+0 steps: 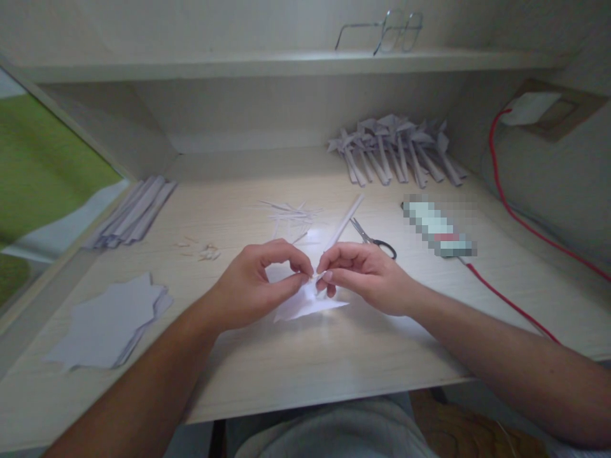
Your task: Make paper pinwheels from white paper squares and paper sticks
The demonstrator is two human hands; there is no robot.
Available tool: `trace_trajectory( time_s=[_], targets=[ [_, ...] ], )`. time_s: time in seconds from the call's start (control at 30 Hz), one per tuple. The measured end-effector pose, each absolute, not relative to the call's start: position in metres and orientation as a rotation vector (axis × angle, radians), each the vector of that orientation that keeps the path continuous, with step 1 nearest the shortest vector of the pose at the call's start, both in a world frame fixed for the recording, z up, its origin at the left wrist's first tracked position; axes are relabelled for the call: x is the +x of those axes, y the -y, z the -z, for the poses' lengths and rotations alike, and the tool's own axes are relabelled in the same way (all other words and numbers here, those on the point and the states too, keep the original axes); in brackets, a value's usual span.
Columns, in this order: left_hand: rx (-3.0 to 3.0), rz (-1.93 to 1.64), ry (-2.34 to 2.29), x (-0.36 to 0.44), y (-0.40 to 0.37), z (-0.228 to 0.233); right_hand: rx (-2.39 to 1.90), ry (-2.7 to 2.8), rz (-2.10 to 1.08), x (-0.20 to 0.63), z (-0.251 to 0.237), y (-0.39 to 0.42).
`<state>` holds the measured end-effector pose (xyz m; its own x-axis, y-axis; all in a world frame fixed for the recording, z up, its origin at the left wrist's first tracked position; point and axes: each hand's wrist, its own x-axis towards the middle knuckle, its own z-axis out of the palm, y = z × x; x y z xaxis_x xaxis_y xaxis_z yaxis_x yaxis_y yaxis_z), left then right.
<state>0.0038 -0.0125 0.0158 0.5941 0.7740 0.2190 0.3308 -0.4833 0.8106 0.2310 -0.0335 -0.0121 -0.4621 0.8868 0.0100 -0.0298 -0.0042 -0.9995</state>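
My left hand (260,280) and my right hand (363,273) meet over the middle of the desk (334,356), fingertips pinched together on a small white folded paper piece (310,304). The paper's pointed flaps spread out below the fingers and rest on the desk. A rolled white paper stick (344,222) lies just behind my right hand, running away towards the back. What exactly sits between the fingertips is too small to make out.
Scissors (375,240) lie right of the stick. Finished paper pieces on sticks (396,152) are piled at the back right. Paper strips (133,213) lie at the left, cut sheets (112,324) front left, scraps (291,213) mid-desk. A red cable (506,299) crosses the right side. Glasses (382,32) rest on the shelf.
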Motion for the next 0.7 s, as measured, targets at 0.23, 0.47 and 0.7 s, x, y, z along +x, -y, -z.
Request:
trace_trajectory(
  time_s=[0.23, 0.47, 0.7],
  targets=[
    [2.094, -0.795, -0.875, 0.0039, 0.0117, -0.0134, -0.973, 1.628, -1.377, 0.2298, 0.0082, 0.0355],
    [2.119, -0.73, -0.882, 0.0053, 0.0119, -0.0144, -0.923, 1.762, -1.201, 0.2318, 0.0122, 0.0362],
    [2.129, -0.738, -0.89, 0.0052, 0.013, -0.0138, -0.912, 1.81, -1.117, 0.2344, 0.0137, 0.0379]
  ],
)
